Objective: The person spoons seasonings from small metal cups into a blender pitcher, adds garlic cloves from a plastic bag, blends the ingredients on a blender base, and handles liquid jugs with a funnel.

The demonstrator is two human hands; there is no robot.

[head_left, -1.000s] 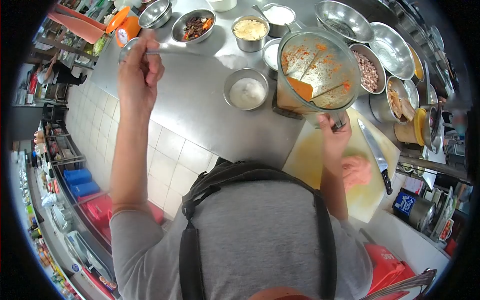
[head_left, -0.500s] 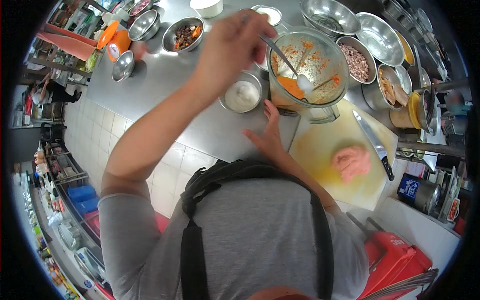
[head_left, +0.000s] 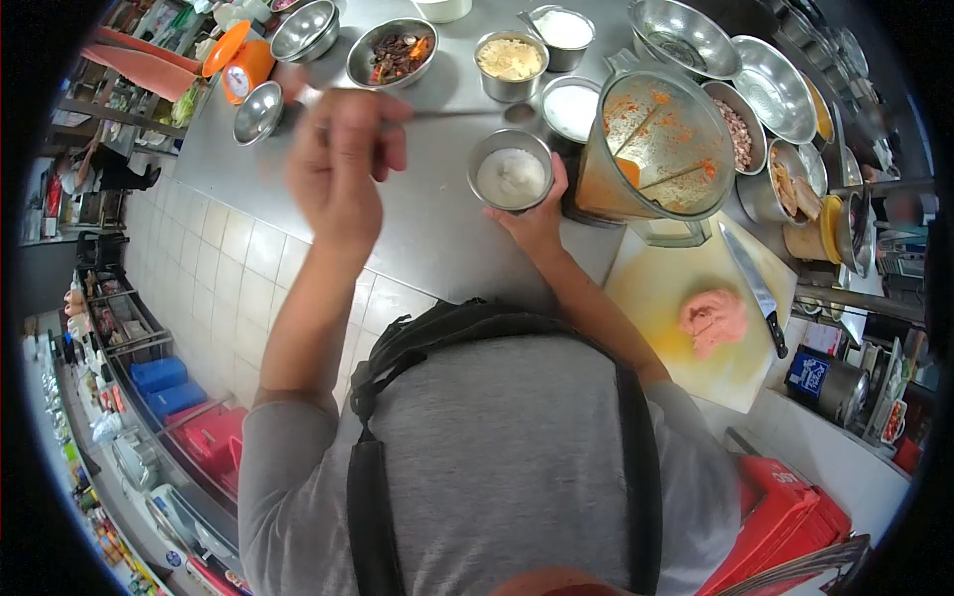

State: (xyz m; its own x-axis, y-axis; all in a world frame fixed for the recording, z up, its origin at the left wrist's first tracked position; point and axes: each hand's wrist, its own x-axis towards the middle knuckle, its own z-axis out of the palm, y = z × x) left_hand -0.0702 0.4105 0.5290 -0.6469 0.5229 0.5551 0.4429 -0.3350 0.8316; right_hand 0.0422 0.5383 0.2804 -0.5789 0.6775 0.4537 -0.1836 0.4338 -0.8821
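My left hand (head_left: 343, 169), raised over the steel counter (head_left: 427, 223), grips the handle of a metal spoon (head_left: 457, 113); motion blurs the spoon, whose tip points right. My right hand (head_left: 538, 217) is wrapped round the lower right side of a small steel bowl (head_left: 510, 174) holding white granules. Right of that bowl stands a clear blender jug (head_left: 664, 149) with orange paste inside and orange smears on its walls. Just behind the bowl are another tub of white powder (head_left: 571, 107) and a tub of pale yellow chopped food (head_left: 511, 60).
A cutting board (head_left: 646, 298) at the right bears a pink lump (head_left: 714, 321) and a knife (head_left: 752, 280). Steel bowls line the back and right, one with dark and orange pieces (head_left: 397, 55). An orange scale (head_left: 243, 72) stands back left. A person (head_left: 89, 169) is far left.
My left hand has swung left from above the blender jug with the spoon, whose tip earlier held white granules. My right hand, first on the jug's handle, has moved left and taken hold of the small bowl.
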